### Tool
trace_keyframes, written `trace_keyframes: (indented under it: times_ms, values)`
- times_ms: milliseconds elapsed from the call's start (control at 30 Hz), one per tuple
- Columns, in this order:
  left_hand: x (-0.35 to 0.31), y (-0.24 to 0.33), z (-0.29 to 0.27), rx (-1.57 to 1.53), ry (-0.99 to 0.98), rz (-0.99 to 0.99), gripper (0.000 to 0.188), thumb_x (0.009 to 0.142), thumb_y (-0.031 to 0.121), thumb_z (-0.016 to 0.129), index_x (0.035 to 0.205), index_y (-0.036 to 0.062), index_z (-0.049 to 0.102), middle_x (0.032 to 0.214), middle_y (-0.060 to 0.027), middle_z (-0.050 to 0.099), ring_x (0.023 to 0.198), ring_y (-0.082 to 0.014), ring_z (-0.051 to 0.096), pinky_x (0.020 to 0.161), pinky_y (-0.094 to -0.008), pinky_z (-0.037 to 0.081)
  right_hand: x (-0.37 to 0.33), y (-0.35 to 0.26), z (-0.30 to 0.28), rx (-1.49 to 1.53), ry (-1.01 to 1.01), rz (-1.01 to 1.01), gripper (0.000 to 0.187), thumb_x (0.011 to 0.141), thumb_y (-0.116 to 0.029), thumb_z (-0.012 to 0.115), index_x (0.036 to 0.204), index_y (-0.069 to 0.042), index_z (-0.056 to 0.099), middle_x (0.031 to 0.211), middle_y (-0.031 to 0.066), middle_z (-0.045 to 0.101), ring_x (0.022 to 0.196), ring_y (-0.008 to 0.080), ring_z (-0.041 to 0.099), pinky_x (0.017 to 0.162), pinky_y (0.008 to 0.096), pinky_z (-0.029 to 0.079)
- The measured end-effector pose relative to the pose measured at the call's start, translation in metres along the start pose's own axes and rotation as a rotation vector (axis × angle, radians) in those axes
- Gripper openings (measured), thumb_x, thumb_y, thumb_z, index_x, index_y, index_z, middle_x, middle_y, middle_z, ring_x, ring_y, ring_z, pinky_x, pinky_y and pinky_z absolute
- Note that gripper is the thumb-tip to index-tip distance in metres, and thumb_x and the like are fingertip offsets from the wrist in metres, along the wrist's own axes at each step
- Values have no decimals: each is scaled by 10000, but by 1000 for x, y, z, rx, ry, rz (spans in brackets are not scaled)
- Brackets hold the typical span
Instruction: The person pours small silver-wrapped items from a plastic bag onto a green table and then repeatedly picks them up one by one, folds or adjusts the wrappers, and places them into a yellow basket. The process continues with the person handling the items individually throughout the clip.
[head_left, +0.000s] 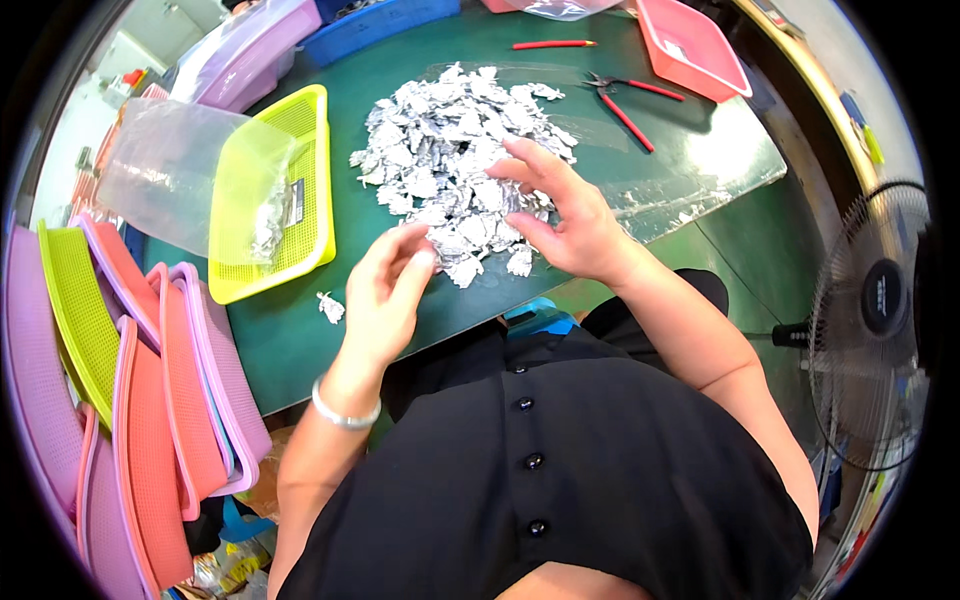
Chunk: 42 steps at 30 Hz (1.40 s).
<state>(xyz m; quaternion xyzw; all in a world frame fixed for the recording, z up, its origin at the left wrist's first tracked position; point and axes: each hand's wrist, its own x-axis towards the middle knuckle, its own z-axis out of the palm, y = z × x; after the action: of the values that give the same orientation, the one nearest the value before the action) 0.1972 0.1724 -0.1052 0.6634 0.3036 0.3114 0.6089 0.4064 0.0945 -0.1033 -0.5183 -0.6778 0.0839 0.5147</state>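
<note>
A heap of small, flaky silvery-white pieces (440, 130) covers the middle of the green table; their exact kind is unclear. At its near left edge is my left hand (385, 295), fingers loosely curled with the thumb apart and nothing visible in them. My right hand (575, 220) reaches over the heap's right side, thumb and fingers spread, its fingertips close to the pieces. One loose silvery piece (330, 308) lies left of my left hand. Further left sits a yellow-green basket (325, 180), with a clear plastic bag (165, 165) lying partly across it and some silvery pieces inside.
Red-handled pliers (625, 115) and a red pen-like stick (553, 44) lie beyond the heap. A pink tray (700, 60) stands far right, a blue bin (380, 28) at the back. Stacked coloured baskets (150, 450) are at left; a fan (870, 320) stands at right.
</note>
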Motion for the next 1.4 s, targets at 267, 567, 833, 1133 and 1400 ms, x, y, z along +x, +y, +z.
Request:
trace_keyframes:
  times_ms: [267, 567, 833, 1133, 1400]
  values:
    - [71, 17, 15, -370, -209, -258, 134, 860, 141, 523, 901, 17, 554, 723, -41, 579, 621, -112, 572, 554, -208, 442, 32, -1, 4, 100, -82, -62, 781, 620, 100, 624, 1306, -55, 285, 1228, 157, 412, 1038, 277, 487, 819, 335, 442]
    - [86, 11, 15, -418, -148, -220, 103, 857, 127, 530, 893, 45, 582, 670, -31, 594, 584, -103, 576, 529, -197, 440, 21, 14, 4, 649, 48, 457, 639, 767, 50, 532, 1317, -33, 219, 1027, 127, 520, 837, 162, 547, 714, 279, 463]
    - [88, 4, 13, -442, -137, -230, 98, 854, 121, 533, 893, 45, 581, 686, -37, 601, 591, -108, 585, 535, -204, 450, 25, 13, 10, 890, 50, 660, 524, 794, 49, 489, 1268, 26, 268, 866, 99, 573, 757, 163, 582, 653, 265, 468]
    - [87, -5, 9, -495, -123, -268, 98, 851, 120, 537, 902, 48, 580, 705, -38, 609, 605, -112, 594, 549, -212, 468, 25, 18, 16, 910, 47, 688, 515, 790, 46, 508, 1255, 37, 287, 861, 99, 577, 745, 164, 582, 638, 262, 471]
    - [85, -10, 6, -504, -105, -296, 97, 850, 114, 536, 905, 46, 577, 715, -41, 609, 614, -117, 595, 553, -218, 475, 27, 17, 18, 906, 53, 700, 509, 801, 18, 523, 1253, 42, 289, 858, 102, 577, 737, 154, 578, 631, 255, 469]
